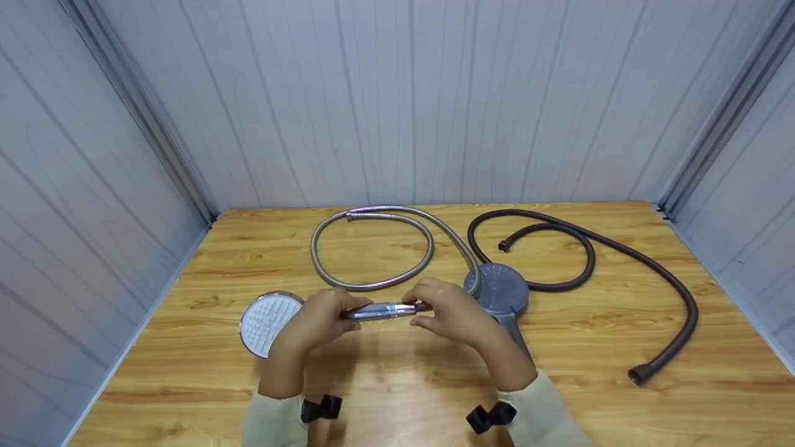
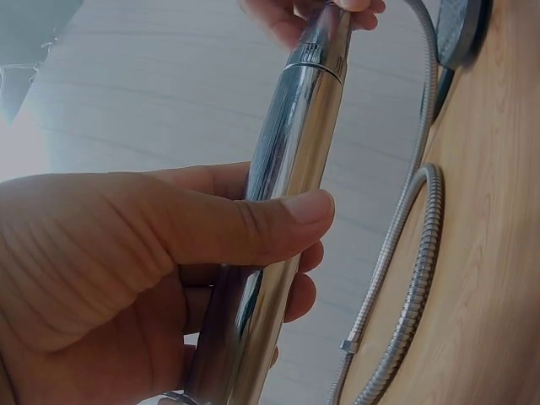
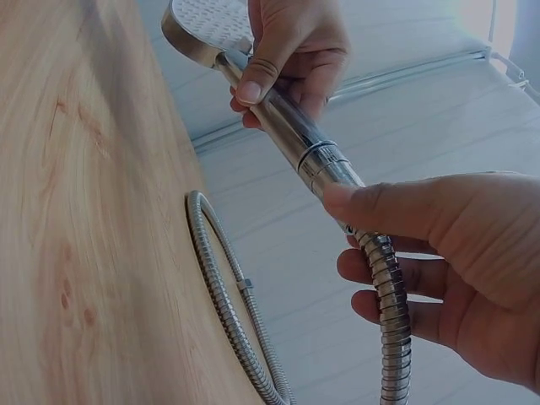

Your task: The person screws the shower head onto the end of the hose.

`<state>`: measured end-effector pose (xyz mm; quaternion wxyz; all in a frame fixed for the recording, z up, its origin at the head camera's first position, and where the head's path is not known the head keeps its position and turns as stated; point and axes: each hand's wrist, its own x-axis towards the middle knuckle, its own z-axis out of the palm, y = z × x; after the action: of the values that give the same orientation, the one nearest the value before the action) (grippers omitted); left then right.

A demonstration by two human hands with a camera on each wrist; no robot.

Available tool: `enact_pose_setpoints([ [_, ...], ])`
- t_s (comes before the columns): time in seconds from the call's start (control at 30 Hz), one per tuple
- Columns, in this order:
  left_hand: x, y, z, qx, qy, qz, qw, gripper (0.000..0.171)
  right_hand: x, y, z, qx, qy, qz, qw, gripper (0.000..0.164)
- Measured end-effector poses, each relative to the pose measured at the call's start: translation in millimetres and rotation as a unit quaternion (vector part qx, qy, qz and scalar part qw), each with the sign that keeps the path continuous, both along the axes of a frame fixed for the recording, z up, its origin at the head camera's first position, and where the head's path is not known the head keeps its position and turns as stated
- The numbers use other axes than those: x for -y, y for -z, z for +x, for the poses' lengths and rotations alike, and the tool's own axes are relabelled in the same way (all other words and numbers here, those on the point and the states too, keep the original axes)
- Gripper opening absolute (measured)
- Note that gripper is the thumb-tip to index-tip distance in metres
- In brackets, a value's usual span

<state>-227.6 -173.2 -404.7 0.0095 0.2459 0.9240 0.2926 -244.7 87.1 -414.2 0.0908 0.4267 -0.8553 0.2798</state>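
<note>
A chrome shower head (image 1: 267, 324) with a pale nozzle face is held level over the table. My left hand (image 1: 318, 320) grips its shiny handle (image 2: 291, 148), thumb on one side and fingers curled behind. At the other end of that handle, my right hand (image 1: 452, 311) pinches the metal end fitting (image 3: 329, 173) of a silver shower hose (image 3: 392, 308) between thumb and fingers. The fitting sits in line with the handle, right at its end. From my right hand the ribbed hose trails off and loops on the table behind.
A grey shower head (image 1: 497, 287) lies face up by my right forearm, partly hidden by it. A dark hose (image 1: 640, 253) curls across the right side of the wooden table (image 1: 205, 372). Pale panel walls (image 1: 397, 105) enclose the back and both sides.
</note>
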Motion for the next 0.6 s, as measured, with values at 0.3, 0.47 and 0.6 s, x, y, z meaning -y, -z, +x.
enact_pose_setpoints([
  [0.3, -0.4, -1.0, 1.5, -0.027, 0.021, -0.002, 0.9994, 0.033, 1.0, 0.9, -0.6, -0.024, -0.002, -0.020, 1.000, 0.023],
  [0.47, -0.2, -0.9, 2.6, -0.029, 0.019, -0.002, 0.9994, 0.033, 0.8, 1.1, -0.6, -0.022, -0.004, -0.020, 1.000, 0.022],
  [0.6, -0.1, -0.9, 2.4, -0.028, 0.017, -0.005, 0.9995, 0.033, 0.5, 0.0, -0.2, -0.016, -0.002, -0.015, 1.000, 0.022],
])
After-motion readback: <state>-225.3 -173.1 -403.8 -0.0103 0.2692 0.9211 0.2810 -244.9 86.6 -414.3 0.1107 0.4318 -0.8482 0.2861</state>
